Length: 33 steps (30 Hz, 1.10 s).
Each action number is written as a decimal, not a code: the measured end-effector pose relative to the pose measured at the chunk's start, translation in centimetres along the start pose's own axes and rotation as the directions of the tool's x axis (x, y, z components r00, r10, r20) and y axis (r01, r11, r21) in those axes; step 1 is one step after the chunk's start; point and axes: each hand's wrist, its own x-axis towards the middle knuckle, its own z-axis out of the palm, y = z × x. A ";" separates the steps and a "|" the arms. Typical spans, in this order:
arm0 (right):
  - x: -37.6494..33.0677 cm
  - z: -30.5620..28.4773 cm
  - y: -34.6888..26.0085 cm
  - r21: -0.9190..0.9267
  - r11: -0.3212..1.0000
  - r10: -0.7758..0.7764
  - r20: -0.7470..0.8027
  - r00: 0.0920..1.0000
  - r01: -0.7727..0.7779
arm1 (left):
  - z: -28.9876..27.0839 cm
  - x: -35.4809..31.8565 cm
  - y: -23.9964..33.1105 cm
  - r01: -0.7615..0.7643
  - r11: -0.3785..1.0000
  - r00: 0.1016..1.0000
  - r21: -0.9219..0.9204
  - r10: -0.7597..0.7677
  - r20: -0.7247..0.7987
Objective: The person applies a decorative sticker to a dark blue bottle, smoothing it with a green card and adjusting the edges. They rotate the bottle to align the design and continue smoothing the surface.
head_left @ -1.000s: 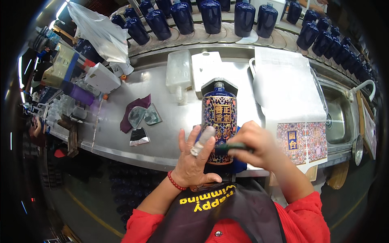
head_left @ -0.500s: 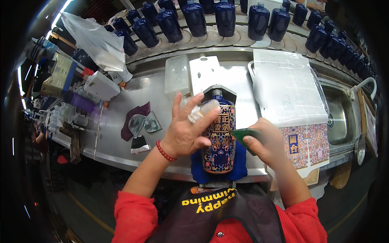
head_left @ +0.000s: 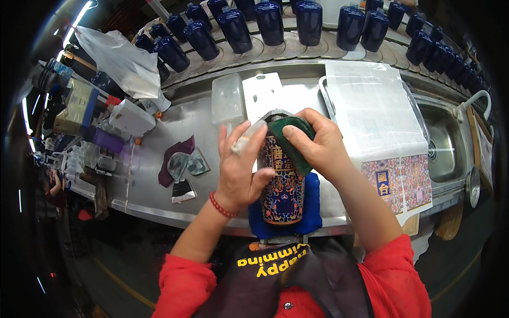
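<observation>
A dark blue bottle (head_left: 283, 196) with a colourful floral decal lies neck-away on a blue cloth pad (head_left: 313, 204), its neck by a grey metal holder. My right hand (head_left: 323, 140) grips a dark green flexible scraper (head_left: 294, 140), pressed over the bottle's shoulder and upper right side, hiding part of the decal. Along the bottle's left side is my left hand (head_left: 239, 169), fingers stretched and apart, thumb on the decal. White wrapping covers one of its fingers, and a red bead bracelet circles the wrist.
Decal sheets (head_left: 395, 183) lie to the right, partly under translucent paper (head_left: 366, 111), beside a steel sink (head_left: 442, 148). Decal scraps (head_left: 185, 164) lie on the left of the steel table. A clear plastic box (head_left: 228, 98) stands behind my left hand. Blue bottles (head_left: 269, 24) line the curved conveyor.
My right hand has moved up and left with the green scraper, from beside the bottle onto its shoulder. My left hand has shifted slightly toward me and stays spread.
</observation>
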 end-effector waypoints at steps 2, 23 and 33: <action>0.6 -0.2 0.3 0.058 0.950 0.310 -0.059 0.949 -0.307 | -1.0 -2.0 2.6 0.072 0.997 0.996 -0.034 -0.074 -0.051; -1.5 -0.2 1.2 0.250 0.945 0.255 -0.171 0.952 -0.208 | 2.0 -9.6 3.6 0.223 0.952 0.965 -0.209 -0.186 0.183; -4.2 -0.9 0.9 0.522 0.811 0.407 -0.176 0.896 -0.266 | -1.2 -0.2 -1.1 -0.127 0.990 0.963 0.060 0.109 0.247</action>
